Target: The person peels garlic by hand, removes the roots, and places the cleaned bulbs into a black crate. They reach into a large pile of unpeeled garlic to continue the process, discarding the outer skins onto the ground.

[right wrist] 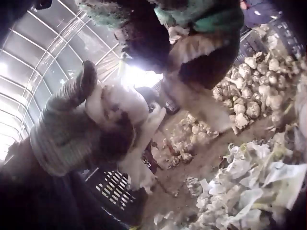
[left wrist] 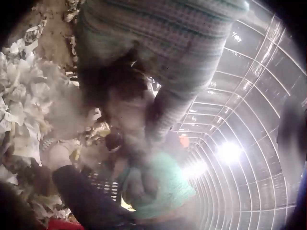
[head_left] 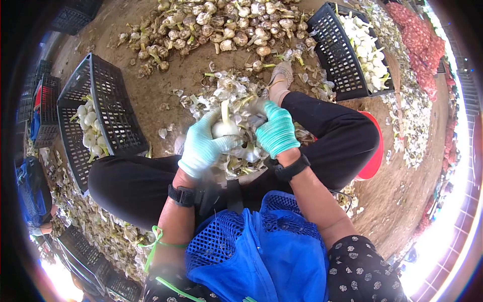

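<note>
In the head view my left hand [head_left: 199, 147], in a pale green knit glove, grips a white garlic bulb [head_left: 227, 129] whose short stem points up. The right wrist view shows this bulb [right wrist: 129, 103] partly stripped, with strips of skin hanging from it. To its right, my gloved right hand [head_left: 275, 130] has curled fingers, blurred at the tips. Loose garlic skin [right wrist: 201, 50] shows at the fingers of that hand in the right wrist view. Below both hands lies a heap of peeled skins [head_left: 229, 90].
Unpeeled garlic [head_left: 216, 25] is piled on the dirt floor ahead. A black crate [head_left: 115, 108] with peeled bulbs stands at left, and a fuller crate [head_left: 347, 55] at upper right. Red net sacks [head_left: 415, 43] lie beyond. Something red [head_left: 371, 151] shows beneath the right knee.
</note>
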A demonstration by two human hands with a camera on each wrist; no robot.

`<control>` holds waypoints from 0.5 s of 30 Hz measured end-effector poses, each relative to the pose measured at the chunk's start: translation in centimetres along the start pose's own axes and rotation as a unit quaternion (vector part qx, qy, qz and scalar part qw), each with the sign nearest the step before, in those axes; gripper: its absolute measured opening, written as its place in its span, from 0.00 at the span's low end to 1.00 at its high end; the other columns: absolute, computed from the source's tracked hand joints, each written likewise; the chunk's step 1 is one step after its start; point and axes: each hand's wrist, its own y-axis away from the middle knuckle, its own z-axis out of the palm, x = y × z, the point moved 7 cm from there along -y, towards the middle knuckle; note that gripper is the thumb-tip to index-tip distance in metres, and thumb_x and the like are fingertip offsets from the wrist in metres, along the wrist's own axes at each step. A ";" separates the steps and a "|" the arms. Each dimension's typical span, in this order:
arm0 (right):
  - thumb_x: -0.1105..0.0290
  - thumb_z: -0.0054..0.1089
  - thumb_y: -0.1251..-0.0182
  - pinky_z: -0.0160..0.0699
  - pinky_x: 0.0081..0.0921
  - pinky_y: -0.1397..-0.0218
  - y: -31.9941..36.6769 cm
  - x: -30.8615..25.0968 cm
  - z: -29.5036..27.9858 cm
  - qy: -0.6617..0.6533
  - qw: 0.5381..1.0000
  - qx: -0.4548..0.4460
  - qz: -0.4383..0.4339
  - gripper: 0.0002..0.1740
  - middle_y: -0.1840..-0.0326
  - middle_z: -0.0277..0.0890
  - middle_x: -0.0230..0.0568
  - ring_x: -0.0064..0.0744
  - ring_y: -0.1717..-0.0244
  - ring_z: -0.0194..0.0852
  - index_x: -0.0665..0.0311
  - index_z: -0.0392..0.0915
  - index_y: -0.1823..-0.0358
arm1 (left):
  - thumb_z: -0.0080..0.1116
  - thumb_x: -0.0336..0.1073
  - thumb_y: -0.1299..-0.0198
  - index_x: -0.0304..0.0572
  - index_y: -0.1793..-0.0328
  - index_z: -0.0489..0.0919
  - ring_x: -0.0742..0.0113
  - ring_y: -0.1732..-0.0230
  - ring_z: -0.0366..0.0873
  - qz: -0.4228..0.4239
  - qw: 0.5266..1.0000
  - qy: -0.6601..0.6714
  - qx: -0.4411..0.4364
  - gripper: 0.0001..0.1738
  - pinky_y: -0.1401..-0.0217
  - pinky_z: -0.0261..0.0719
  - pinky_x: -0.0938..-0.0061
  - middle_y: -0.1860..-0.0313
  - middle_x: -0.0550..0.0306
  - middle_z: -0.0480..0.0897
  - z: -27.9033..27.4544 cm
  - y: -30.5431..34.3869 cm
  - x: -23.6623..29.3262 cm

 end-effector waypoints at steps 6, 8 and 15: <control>0.75 0.54 0.53 0.70 0.28 0.68 0.3 -3.1 -0.2 -0.067 0.995 -0.077 -0.013 0.13 0.72 0.72 0.50 0.44 0.72 0.70 0.67 0.72 0.63 | 0.64 0.27 0.69 0.30 0.43 0.61 0.71 0.57 0.70 0.029 0.992 -0.121 0.025 0.40 0.53 0.68 0.78 0.57 0.51 0.73 0.1 0.1 0.8; 0.68 0.57 0.52 0.68 0.30 0.72 0.6 -3.7 0.8 -0.006 0.994 -0.105 -0.025 0.11 0.78 0.71 0.49 0.46 0.76 0.68 0.67 0.74 0.69 | 0.64 0.28 0.69 0.29 0.43 0.60 0.71 0.57 0.70 0.043 0.986 -0.160 0.024 0.41 0.52 0.68 0.78 0.56 0.50 0.73 0.2 0.3 1.5; 0.72 0.54 0.53 0.67 0.32 0.71 0.9 -2.9 0.8 -0.008 0.994 -0.081 -0.069 0.08 0.76 0.70 0.50 0.47 0.75 0.68 0.69 0.73 0.71 | 0.64 0.26 0.66 0.27 0.44 0.60 0.77 0.66 0.72 0.058 0.990 -0.120 -0.045 0.38 0.60 0.71 0.82 0.64 0.56 0.76 0.8 0.4 1.5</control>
